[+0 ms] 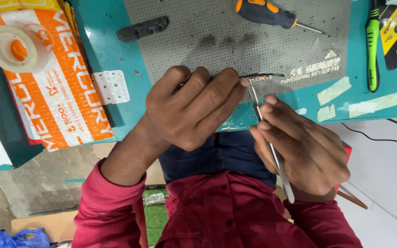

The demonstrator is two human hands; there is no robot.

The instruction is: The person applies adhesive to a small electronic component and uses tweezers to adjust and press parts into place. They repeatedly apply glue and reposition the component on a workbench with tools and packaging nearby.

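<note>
From the head camera, mid-frame: my left hand (194, 108) pins a small dark circuit part (263, 76) to the lower edge of the grey anti-slip pad (217, 32), fingers pressed closed over it. My right hand (306, 147) pinches steel tweezers (272, 147), tips at the part. It looks light, thin and fragile; I'd grip only its edges.

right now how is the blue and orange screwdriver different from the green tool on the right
The blue and orange screwdriver lies nearly crosswise on the grey dotted mat, its metal tip pointing right. The green tool lies lengthwise off the mat, on the teal surface. The screwdriver's handle is thick and two-coloured; the green tool is slim and one colour. Neither is touched by a hand.
</note>
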